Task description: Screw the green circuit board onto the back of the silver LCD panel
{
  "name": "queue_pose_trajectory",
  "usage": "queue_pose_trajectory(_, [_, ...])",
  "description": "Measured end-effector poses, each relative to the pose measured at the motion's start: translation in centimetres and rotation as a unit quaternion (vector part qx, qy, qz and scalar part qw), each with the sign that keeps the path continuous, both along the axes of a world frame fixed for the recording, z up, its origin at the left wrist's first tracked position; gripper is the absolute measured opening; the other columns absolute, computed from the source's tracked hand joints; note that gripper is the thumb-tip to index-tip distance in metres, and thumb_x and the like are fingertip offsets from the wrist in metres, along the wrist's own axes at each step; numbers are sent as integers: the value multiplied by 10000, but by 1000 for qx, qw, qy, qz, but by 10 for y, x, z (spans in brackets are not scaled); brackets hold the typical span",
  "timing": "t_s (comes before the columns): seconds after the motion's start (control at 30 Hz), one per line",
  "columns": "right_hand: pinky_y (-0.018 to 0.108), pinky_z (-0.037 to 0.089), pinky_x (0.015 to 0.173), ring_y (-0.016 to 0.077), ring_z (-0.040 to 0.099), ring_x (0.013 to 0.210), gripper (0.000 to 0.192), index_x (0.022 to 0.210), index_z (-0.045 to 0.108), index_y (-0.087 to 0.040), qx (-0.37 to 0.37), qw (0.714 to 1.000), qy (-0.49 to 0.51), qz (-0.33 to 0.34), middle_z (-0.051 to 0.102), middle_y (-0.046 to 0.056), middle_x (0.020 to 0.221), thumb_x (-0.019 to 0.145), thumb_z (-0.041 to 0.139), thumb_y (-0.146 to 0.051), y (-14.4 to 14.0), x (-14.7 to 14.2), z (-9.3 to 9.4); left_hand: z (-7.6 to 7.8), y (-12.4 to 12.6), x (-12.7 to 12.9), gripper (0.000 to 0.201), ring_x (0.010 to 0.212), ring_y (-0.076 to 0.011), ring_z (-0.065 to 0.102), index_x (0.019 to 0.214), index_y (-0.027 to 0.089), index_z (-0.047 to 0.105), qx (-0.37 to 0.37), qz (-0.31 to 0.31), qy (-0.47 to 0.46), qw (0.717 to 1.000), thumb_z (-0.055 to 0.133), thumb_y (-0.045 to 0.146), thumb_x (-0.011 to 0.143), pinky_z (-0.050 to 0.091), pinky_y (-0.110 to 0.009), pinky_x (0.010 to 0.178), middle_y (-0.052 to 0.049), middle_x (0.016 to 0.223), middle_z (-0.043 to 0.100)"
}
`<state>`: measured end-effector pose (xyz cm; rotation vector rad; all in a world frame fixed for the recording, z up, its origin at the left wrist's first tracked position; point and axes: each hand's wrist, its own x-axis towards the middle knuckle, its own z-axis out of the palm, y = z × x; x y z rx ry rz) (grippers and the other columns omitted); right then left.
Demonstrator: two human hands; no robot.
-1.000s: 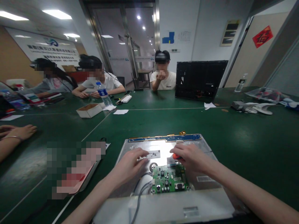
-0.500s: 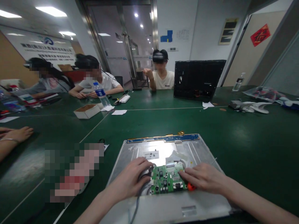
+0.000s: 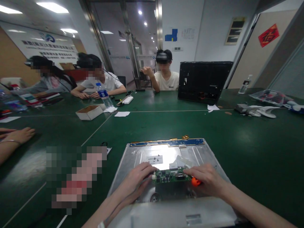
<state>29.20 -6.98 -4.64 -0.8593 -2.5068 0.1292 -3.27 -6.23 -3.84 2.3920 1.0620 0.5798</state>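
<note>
My left hand (image 3: 135, 183) pinches the left edge of the small green circuit board (image 3: 171, 176), now tilted up off the silver metal monitor back panel (image 3: 204, 155) where it lay flat before. My right hand (image 3: 206, 180) grips its right edge, an orange-handled tool (image 3: 195, 181) tucked under the fingers.

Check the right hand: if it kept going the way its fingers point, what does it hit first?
The right hand points left across the metal panel. It already touches the green circuit board; beyond that, probably the left hand gripping the board's other end. Depth is uncertain.
</note>
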Motion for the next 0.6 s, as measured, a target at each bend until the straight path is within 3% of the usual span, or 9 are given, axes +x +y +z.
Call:
queue_pose_trajectory(0.1, [248,464,573,159,675,688,362,1187,625,-235,-21,1000,-10,2,760,46,865,827,612,-192,-4,1,1,-2,-1,0,255,939,-196,610,1165,198,592,-3,-5,-36,999,405,196,992,496,-323,819,-80,1045,641])
queue_pose_trajectory(0.33, [245,441,562,162,666,694,373,1178,629,-243,-39,998,-57,12,756,48,920,809,685,-249,-11,4,7,20,-4,4,183,936,-209,625,1084,200,645,-70,0,-47,996,534,226,941,502,-340,834,-71,1010,686])
queue_pose_trajectory(0.6, [228,418,579,153,671,710,278,1055,674,-240,-87,994,-68,-3,748,27,912,778,695,-220,-10,3,15,19,-4,5,159,914,-204,632,1037,202,652,-70,-4,-60,996,546,206,920,504,-340,822,-66,984,689])
